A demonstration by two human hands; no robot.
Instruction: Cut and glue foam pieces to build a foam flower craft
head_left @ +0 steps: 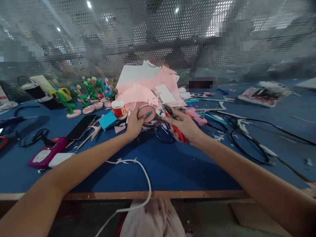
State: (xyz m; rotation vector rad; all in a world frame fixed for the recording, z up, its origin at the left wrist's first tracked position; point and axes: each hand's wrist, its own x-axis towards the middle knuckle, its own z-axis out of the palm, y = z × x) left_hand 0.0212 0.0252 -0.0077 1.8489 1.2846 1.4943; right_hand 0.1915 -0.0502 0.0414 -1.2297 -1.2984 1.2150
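Observation:
My left hand (pixel 134 124) grips a round pink disc (pixel 145 111) with a dark rim, held tilted up over the table. A small teal-green piece shows against the disc's face, near my thumb. My right hand (pixel 186 126) is closed around red-handled pliers (pixel 179 133), their jaws pointing left toward the disc; fingers hide part of them. Scissors with dark blue handles (pixel 164 133) lie between the two hands. A pink glue gun (pixel 197 117) rests just beyond my right hand. Close to the left hand are a white-and-red tub (pixel 118 109) and a blue paper square (pixel 108 120).
Pink and white sheets (pixel 138 79) are heaped at the back. Green paper plants on pink discs (pixel 74 114) stand left, near a phone (pixel 82 127) and a purple power strip (pixel 48 153). Black cable (pixel 243 144) loops at right; a white cable (pixel 145 174) crosses the front edge.

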